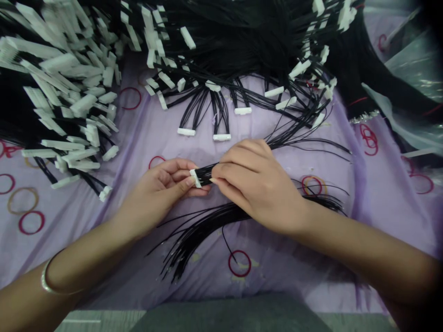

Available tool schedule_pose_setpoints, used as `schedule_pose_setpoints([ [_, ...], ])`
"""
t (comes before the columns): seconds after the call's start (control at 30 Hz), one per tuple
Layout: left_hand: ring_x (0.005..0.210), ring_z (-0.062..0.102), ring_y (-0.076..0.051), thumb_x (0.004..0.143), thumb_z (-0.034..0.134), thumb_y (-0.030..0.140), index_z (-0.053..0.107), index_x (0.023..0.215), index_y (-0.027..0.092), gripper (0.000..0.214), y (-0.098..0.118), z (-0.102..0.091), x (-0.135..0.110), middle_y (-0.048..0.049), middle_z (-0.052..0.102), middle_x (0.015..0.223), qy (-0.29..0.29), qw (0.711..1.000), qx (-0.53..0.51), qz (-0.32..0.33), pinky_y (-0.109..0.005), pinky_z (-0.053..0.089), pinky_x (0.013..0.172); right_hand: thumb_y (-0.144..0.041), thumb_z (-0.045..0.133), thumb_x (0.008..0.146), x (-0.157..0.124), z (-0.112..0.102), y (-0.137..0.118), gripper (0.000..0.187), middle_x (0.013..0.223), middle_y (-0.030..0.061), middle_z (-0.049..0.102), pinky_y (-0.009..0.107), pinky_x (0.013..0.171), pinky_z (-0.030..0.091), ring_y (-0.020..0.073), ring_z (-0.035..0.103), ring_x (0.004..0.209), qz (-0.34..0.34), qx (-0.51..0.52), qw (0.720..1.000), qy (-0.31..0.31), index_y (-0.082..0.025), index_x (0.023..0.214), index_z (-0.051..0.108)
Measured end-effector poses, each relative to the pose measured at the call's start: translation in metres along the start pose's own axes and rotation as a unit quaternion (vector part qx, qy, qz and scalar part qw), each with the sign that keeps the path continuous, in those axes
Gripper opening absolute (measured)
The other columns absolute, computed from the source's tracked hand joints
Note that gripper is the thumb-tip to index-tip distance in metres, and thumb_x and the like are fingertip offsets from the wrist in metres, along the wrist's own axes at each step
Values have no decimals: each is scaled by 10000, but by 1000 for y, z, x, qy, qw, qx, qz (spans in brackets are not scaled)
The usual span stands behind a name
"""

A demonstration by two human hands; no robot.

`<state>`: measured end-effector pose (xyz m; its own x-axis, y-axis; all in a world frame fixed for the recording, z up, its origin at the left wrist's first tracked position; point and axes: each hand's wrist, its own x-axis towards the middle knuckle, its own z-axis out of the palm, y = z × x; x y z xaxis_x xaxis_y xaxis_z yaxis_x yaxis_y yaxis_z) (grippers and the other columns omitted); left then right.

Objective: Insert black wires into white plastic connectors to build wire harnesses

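Observation:
My left hand pinches a small white plug connector between thumb and fingers. Several black wires run out of its right side. Close by, my right hand has its thumb and fingertips closed on those wires just behind the connector; the exact tip contact is partly hidden. Beneath my right hand lies a loose bundle of black wires, its bare ends fanned out to the lower left. More wires trail out beyond my right hand.
A heap of white connectors on black wires covers the left. Behind my hands lies a mass of black wires with white connectors. Red rubber bands are scattered over the purple cloth. Clear plastic lies at the right.

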<state>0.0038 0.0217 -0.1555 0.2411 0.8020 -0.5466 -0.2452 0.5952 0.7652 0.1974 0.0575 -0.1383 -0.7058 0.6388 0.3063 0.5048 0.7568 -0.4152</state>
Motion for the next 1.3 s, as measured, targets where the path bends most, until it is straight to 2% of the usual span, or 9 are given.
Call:
schedule_pose_setpoints([
  [0.23, 827, 694, -116, 794, 653, 187, 588, 960, 152, 182, -3, -3, 2, -10, 704, 847, -10, 1000, 5, 3, -200, 575, 807, -211, 470, 939, -1, 12, 2, 239, 814, 40, 577, 309, 744, 315, 153, 429, 817, 2, 16, 1000, 12, -120, 796, 638],
  [0.47, 833, 684, -113, 788, 662, 204, 600, 924, 138, 164, -3, -5, 2, -17, 689, 865, -9, 1000, 17, 3, -196, 576, 797, -223, 457, 944, -2, 19, 4, 259, 807, 45, 572, 301, 744, 320, 151, 417, 802, -1, 21, 1000, 13, -112, 796, 639],
  [0.6, 844, 684, -115, 787, 661, 195, 592, 938, 137, 176, -3, -5, 1, -24, 696, 888, -10, 1000, 14, -1, -195, 574, 800, -235, 469, 939, -2, 17, 5, 246, 813, 49, 571, 302, 760, 333, 155, 432, 819, -6, 13, 1000, 14, -110, 819, 644],
  [0.77, 823, 684, -107, 785, 664, 196, 582, 950, 137, 193, -2, -3, 1, -14, 686, 862, -5, 1000, 11, 0, -191, 575, 795, -219, 416, 948, -1, 9, 3, 256, 947, 51, 566, 309, 814, 323, 160, 438, 901, -17, -48, 998, 32, -145, 840, 635],
  [0.87, 807, 682, -98, 782, 668, 193, 589, 950, 141, 194, -1, -3, 1, -7, 688, 861, -3, 1000, 7, 0, -195, 576, 796, -201, 378, 960, -1, 10, 2, 306, 920, 35, 561, 299, 822, 320, 151, 425, 894, -33, -53, 998, 31, -146, 775, 615],
  [1.0, 819, 683, -101, 782, 669, 194, 579, 963, 144, 208, -2, -3, 1, -11, 696, 875, -5, 1000, 10, 3, -197, 577, 791, -203, 388, 965, -1, 13, 3, 290, 904, 45, 564, 306, 817, 323, 159, 418, 887, -48, -64, 996, 31, -138, 797, 616],
  [1.3, 811, 690, -114, 775, 678, 199, 556, 963, 136, 233, -2, -3, 1, -12, 688, 856, -5, 1000, 12, 2, -202, 575, 792, -218, 489, 926, -2, 11, 1, 187, 1023, 50, 546, 309, 847, 316, 163, 419, 931, -4, -51, 998, 35, -148, 816, 624],
])
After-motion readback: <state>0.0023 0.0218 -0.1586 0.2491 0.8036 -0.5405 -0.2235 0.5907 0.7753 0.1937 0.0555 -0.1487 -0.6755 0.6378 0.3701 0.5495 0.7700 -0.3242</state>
